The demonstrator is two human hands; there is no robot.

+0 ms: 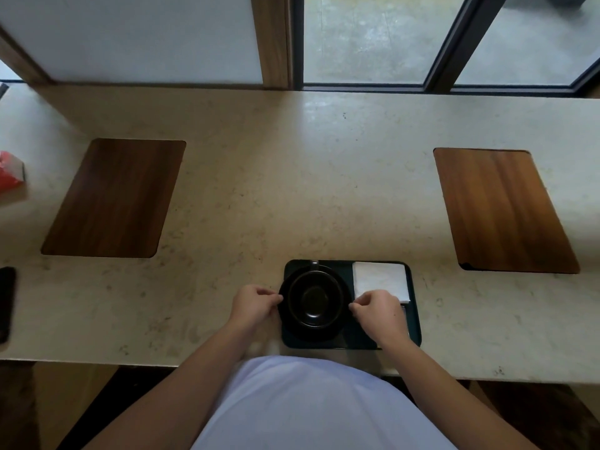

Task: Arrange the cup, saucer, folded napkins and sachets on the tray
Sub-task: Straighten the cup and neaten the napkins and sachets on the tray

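- A dark tray (414, 323) sat at the near edge of the counter (292, 190); its left half held one black saucer (287, 329) with one black cup (315, 298) standing on it.
- One white folded napkin (380, 280) lay flat in the tray's far right part.
- The left hand (255, 303) pinched the saucer's left rim; the right hand (378, 311), fingers curled, touched its right rim and hid the napkin's near edge.
- Two wooden mats (113, 199) flanked the tray, well apart.

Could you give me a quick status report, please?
Left hand and right hand pinch saucer edges. Cup on saucer, napkins on tray. Nothing blocking.
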